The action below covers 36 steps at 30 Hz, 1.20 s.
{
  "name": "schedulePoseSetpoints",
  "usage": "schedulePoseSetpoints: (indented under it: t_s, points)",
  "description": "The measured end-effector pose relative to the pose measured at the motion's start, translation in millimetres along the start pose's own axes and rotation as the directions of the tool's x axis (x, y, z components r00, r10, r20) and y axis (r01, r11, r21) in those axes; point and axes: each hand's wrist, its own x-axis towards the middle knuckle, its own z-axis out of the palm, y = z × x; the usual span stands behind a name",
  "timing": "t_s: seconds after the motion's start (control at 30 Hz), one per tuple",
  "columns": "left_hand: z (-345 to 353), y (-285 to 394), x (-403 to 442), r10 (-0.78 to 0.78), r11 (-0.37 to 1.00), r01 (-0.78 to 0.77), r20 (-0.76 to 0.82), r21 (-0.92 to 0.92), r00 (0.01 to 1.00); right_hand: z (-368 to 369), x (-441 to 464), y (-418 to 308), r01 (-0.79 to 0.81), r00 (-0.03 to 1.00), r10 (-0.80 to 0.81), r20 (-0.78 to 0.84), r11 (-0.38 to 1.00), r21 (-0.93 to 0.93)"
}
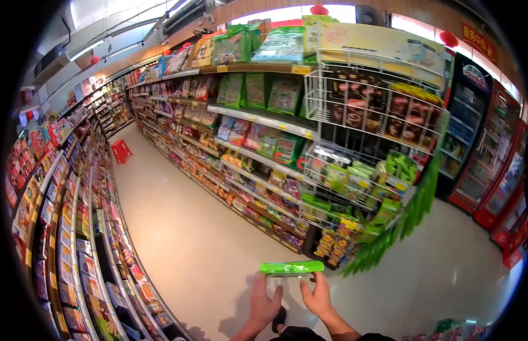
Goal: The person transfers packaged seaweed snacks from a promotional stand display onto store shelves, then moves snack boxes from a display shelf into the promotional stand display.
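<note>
A slim bright green package (292,267) is held level in front of me, its narrow edge facing up. My left hand (265,298) grips its left end, fingers behind and thumb pointing inward. On the right end, my right hand (316,295) is closed on the same package, fingers partly hidden under it. What kind of goods the package holds cannot be read from this angle. Below my hands, one dark shoe (279,318) shows on the floor.
Long shelves (258,116) of packaged snacks run along the right of the aisle, with a white wire rack (372,108) and green leafy trim (400,227) at their end. More shelves (76,238) curve along the left. A red stool (121,152) stands down the aisle; drinks fridges (485,153) are far right.
</note>
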Motion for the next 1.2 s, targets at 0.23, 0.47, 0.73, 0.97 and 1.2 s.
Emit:
schedulePoseSetpoints:
  t_s: [0.23,0.47,0.73,0.97,1.2]
  points:
    - [-42.2,-58.5,126.4,-0.028,1.000,0.028,0.058,-0.007,0.998,81.2,135.1,-29.0,0.071,0.996,-0.077,0.038,0.987,0.141]
    - [-75.8,-144.6,211.3,-0.122,0.979,0.119,-0.009,-0.166,0.993,187.4,219.9,-41.0,0.214,0.977,-0.210,-0.044,0.968,0.133]
    - [-143.9,-225.3,375.3,0.157,0.967,-0.156,-0.007,-0.204,0.988,300.1,332.2,-102.0,0.345,0.915,-0.319,-0.248,0.936,0.070]
    - [-181.9,-258.7,514.4,0.308,0.838,-0.267,0.008,-0.476,0.951,362.9,421.0,-146.6,0.412,0.832,-0.405,-0.380,0.909,-0.067]
    - [-164.3,-282.0,632.5,0.481,0.611,-0.374,-0.047,-0.698,0.875,380.9,510.4,-156.3,0.421,0.744,-0.468,-0.477,0.882,-0.210]
